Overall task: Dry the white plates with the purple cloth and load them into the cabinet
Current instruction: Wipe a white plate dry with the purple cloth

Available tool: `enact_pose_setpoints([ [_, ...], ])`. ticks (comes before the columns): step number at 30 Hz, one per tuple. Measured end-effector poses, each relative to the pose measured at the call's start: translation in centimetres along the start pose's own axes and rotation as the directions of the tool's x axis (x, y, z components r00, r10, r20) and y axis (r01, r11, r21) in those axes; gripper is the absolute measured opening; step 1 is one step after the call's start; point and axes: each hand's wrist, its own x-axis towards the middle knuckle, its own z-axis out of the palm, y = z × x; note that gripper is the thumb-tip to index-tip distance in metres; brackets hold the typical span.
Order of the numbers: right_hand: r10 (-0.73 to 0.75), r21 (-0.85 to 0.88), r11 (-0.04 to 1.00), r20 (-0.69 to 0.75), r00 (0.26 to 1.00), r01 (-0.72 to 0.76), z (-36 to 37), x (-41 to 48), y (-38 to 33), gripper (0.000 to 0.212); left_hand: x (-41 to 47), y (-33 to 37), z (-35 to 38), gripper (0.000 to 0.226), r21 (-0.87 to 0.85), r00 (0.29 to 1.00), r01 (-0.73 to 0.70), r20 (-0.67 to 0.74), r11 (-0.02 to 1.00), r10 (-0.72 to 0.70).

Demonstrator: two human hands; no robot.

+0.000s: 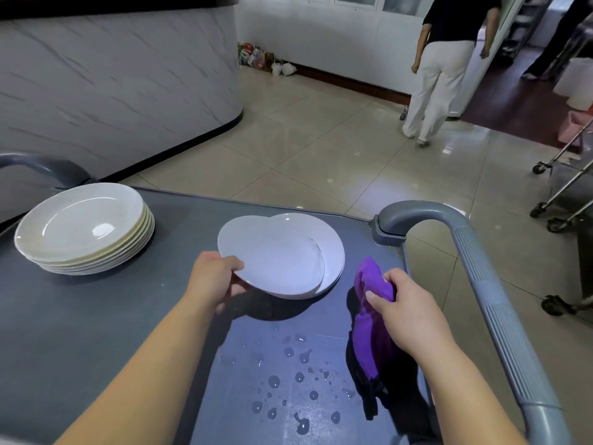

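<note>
Seemingly lifted, plate (pixel 272 255) rim sits between left fingers (pixel 236 264)

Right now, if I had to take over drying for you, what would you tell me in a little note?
Left hand grips the rim of the top plate, tilting it up off a second plate on the cart.
Right hand holds the purple cloth beside them, not touching.
A stack of plates sits at the cart's left; dried or not, I cannot tell.
Water drops lie on the cart.
Done: nothing I can confirm; the cabinet is out of view.
Left: wipe the held plate, then the rest, then load them.
</note>
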Motion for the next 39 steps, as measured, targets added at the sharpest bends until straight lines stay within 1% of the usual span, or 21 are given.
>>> enact_pose_setpoints([
  [2,-0.011,-0.014,1.000,-0.011,1.000,0.011,-0.1,0.0,-0.1,0.013,-0.1,0.7,0.4,0.008,-0.002,1.000,-0.012,0.022,1.000,0.012],
  [4,-0.018,-0.003,1.000,-0.018,1.000,0.018,-0.2,-0.2,-0.2,0.014,0.2,1.0,0.4,0.013,0.058,0.999,-0.039,0.005,0.998,0.039],
  [8,-0.022,0.022,0.999,-0.028,0.999,0.023,-0.6,-0.3,-0.2,0.015,0.8,1.7,0.1,0.034,0.203,0.983,-0.175,-0.024,0.963,0.183],
  [12,-0.017,0.058,0.998,-0.040,0.999,0.019,-1.0,-0.3,-0.3,0.018,0.4,2.4,0.0,0.035,0.322,0.942,-0.311,-0.021,0.894,0.335],
  [15,-0.018,0.075,0.997,-0.059,0.998,0.022,-1.2,-0.3,-0.3,0.020,-0.2,2.7,-0.1,0.039,0.463,0.891,-0.407,0.008,0.788,0.455],
  [18,-0.021,0.072,0.997,-0.067,0.998,0.026,-1.3,-0.3,-0.4,0.020,-0.6,3.1,-0.1,0.043,0.589,0.827,-0.480,0.056,0.650,0.559],
  [21,-0.036,0.051,0.998,-0.078,0.996,0.040,-1.2,-0.2,-0.6,0.021,-1.0,3.7,0.1,0.044,0.686,0.724,-0.572,0.165,0.450,0.669],
  [23,-0.053,0.050,0.997,-0.098,0.994,0.058,-1.3,-0.2,-0.8,0.021,-1.2,4.0,0.3,0.047,0.731,0.653,-0.617,0.270,0.291,0.708],
  [25,-0.080,0.048,0.995,-0.142,0.987,0.088,-1.5,-0.2,-1.1,0.020,-1.3,4.3,0.5,0.048,0.742,0.581,-0.654,0.370,0.146,0.724],
  [26,-0.086,0.035,0.995,-0.162,0.983,0.092,-1.6,-0.2,-1.2,0.018,-1.4,4.4,0.6,0.049,0.736,0.558,-0.669,0.405,0.104,0.724],
  [29,-0.069,-0.056,0.997,-0.185,0.980,0.059,-2.2,-0.4,-1.5,0.015,-1.4,4.9,0.6,0.052,0.736,0.523,-0.677,0.460,0.022,0.717],
  [30,-0.070,-0.082,0.995,-0.186,0.980,0.055,-2.3,-0.4,-1.5,0.016,-1.4,5.1,0.6,0.055,0.731,0.494,-0.682,0.483,-0.023,0.723],
  [31,-0.070,-0.086,0.995,-0.183,0.981,0.055,-2.4,-0.4,-1.4,0.017,-1.3,5.2,0.6,0.057,0.720,0.451,-0.690,0.512,-0.078,0.731],
  [33,-0.050,0.004,0.999,-0.166,0.985,0.052,-2.4,-0.3,-1.4,0.018,-1.2,5.4,0.5,0.060,0.686,0.358,-0.703,0.569,-0.187,0.741],
  [34,-0.030,0.067,0.997,-0.151,0.988,0.041,-2.4,-0.2,-1.3,0.018,-1.3,5.6,0.6,0.062,0.672,0.322,-0.706,0.586,-0.223,0.743],
  [36,0.013,0.140,0.990,-0.126,0.992,0.005,-2.4,-0.1,-1.2,0.019,-1.5,5.8,0.6,0.060,0.656,0.287,-0.708,0.605,-0.261,0.743],
  [37,0.029,0.159,0.987,-0.118,0.993,-0.010,-2.4,-0.1,-1.2,0.018,-1.6,5.9,0.6,0.058,0.657,0.292,-0.708,0.606,-0.259,0.740],
  [38,0.041,0.175,0.984,-0.111,0.993,-0.021,-2.3,0.0,-1.1,0.018,-1.8,6.0,0.6,0.057,0.668,0.320,-0.706,0.598,-0.236,0.735],
  [39,0.055,0.198,0.980,-0.101,0.993,-0.034,-2.3,0.0,-1.1,0.018,-2.0,6.1,0.6,0.057,0.688,0.375,-0.701,0.577,-0.185,0.725],
])
